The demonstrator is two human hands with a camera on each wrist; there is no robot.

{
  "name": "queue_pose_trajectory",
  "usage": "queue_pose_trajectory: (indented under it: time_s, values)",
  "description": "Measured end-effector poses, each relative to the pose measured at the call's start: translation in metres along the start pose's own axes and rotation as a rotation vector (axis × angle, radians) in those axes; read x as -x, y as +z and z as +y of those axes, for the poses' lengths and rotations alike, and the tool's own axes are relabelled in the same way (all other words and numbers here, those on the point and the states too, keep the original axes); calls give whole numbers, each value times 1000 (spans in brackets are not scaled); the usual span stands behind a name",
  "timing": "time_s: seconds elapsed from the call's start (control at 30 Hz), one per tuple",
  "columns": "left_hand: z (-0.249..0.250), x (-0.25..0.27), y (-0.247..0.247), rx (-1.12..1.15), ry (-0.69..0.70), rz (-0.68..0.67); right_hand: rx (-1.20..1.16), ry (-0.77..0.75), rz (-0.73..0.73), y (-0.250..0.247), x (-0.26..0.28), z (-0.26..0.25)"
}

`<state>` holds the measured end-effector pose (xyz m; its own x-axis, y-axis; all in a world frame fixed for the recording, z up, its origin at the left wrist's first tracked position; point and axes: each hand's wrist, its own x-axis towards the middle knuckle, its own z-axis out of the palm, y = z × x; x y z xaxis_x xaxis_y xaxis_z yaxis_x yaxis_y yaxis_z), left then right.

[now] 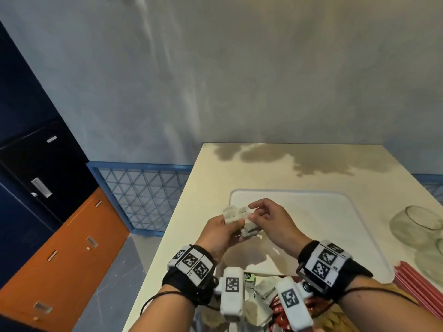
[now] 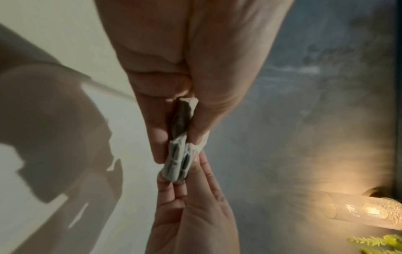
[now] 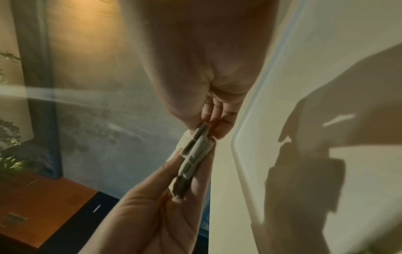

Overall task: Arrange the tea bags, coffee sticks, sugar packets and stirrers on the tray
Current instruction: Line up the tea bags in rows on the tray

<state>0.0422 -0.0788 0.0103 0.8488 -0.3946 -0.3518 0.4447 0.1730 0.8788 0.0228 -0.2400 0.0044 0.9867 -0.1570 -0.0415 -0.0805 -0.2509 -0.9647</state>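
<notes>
Both hands pinched one stack of tea bags (image 1: 241, 220) above the tray (image 1: 335, 212): left hand (image 1: 217, 232) gripped, right hand (image 1: 269, 222) squared edges, prob for neat placement.

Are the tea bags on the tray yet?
No. Both hands hold the tea bags in the air above the tray: left hand, right hand. The tray's visible surface is bare.

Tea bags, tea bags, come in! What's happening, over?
Left hand and right hand both pinch a tea bag stack. Stack held above white tray, not yet down. Nothing in the way.
</notes>
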Motion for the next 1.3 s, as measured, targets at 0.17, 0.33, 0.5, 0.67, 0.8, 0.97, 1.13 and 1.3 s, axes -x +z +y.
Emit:
queue_pose_trajectory:
  time_s: [0.17,0.33,0.5,0.67,0.8,0.97,1.13,1.3]
  values:
    - [3,-14,0,-81,63,101,-22,32,14,-4,-12,-5]
    - [3,-44,-1,-380,225,323,163,-15,212,-14,-31,1]
    - [6,-67,21,-381,208,235,279,-60,184,0,-49,1]
    - [20,-95,15,-290,175,247,153,-69,38,-11,-65,-1]
    - [25,-115,2,-290,118,213,173,-41,73,-24,-91,7]
    - [22,-128,-15,-349,91,197,104,67,-40,-19,-122,19]
    - [23,-139,-40,-159,34,310,352,87,-84,-8,-153,34]
    - [24,-143,-50,16,-54,282,508,19,-10,6,-177,29]
